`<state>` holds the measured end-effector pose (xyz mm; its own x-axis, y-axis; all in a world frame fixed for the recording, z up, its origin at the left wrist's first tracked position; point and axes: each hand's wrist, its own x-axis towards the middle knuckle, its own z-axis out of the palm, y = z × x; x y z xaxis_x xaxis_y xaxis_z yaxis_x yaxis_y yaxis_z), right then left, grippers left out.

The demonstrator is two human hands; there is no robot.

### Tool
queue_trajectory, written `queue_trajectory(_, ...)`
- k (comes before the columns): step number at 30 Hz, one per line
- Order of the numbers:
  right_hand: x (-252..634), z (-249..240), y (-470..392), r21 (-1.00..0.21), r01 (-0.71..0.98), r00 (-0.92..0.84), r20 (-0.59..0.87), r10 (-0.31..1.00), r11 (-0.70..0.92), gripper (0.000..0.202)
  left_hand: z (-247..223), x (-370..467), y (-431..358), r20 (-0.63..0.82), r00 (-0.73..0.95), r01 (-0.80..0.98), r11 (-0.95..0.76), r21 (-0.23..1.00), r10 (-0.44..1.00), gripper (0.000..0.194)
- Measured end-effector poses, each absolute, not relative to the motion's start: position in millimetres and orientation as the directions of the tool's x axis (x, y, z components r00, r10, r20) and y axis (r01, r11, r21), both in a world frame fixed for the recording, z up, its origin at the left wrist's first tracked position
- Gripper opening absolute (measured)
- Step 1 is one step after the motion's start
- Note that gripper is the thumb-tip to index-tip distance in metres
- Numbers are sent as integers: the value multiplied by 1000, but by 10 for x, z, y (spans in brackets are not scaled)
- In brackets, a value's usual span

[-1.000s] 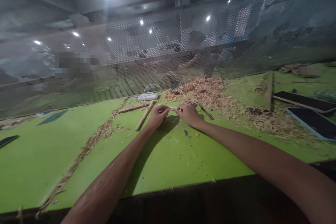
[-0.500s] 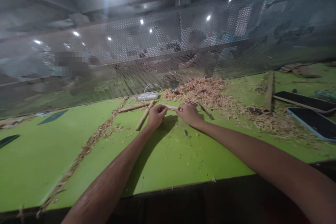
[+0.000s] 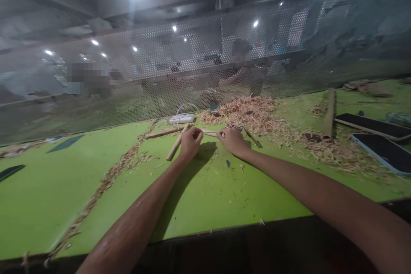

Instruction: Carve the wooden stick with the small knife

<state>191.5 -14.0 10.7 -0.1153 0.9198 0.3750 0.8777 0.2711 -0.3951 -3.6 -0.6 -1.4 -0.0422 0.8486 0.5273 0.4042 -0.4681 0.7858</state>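
Note:
A thin pale wooden stick (image 3: 210, 133) spans the gap between my two hands, just above the green tabletop. My left hand (image 3: 190, 142) pinches its left end between thumb and fingertips. At the other end, my right hand (image 3: 233, 140) has its fingers closed round the stick. Left of my left hand lies a thicker wooden rod (image 3: 175, 147), touching or crossing a second wooden strip (image 3: 162, 132). A slim dark tool (image 3: 253, 138) rests just right of my right hand; its kind is hard to make out.
A heap of wood shavings (image 3: 245, 109) lies behind my hands and trails right. Two phones (image 3: 385, 150) and a grooved wooden piece (image 3: 329, 113) are at the right. A white device with a cable (image 3: 181, 118) stands behind. Perforated mesh (image 3: 180, 77) closes the back; people are beyond it.
My hands have moved slightly apart, the left a little leftward, showing more of the stick between them. The camera view has shifted very slightly.

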Motion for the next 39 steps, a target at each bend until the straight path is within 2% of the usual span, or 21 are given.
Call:
queue_trajectory(7,1923,146,-158,-382,892,-97,357,929,240,38,-17,-109,31,568,-59,472,-479,740,821,6)
queue_trajectory(14,1922,131,-149,-449,835,-140,385,912,318,26,-7,-69,-1,511,56,436,-481,761,858,8)
queue_trajectory(17,1917,141,-168,-437,811,-204,411,888,389,41,-16,-59,-6,502,139,425,-509,749,854,10)
queue_trajectory(19,1912,144,-178,-415,811,-235,414,880,412,40,-25,-59,-2,508,175,418,-531,737,843,12)
queue_trajectory(22,1907,124,-167,-397,834,-225,388,894,382,26,-36,-67,8,518,191,428,-545,721,834,15)
queue_trajectory(29,1913,75,-124,-416,857,-157,351,923,304,32,-53,-94,27,506,205,482,-536,693,838,14)
queue_trajectory(39,1910,90,-125,-362,890,-149,340,929,276,34,-74,-74,57,535,214,504,-562,656,817,10)
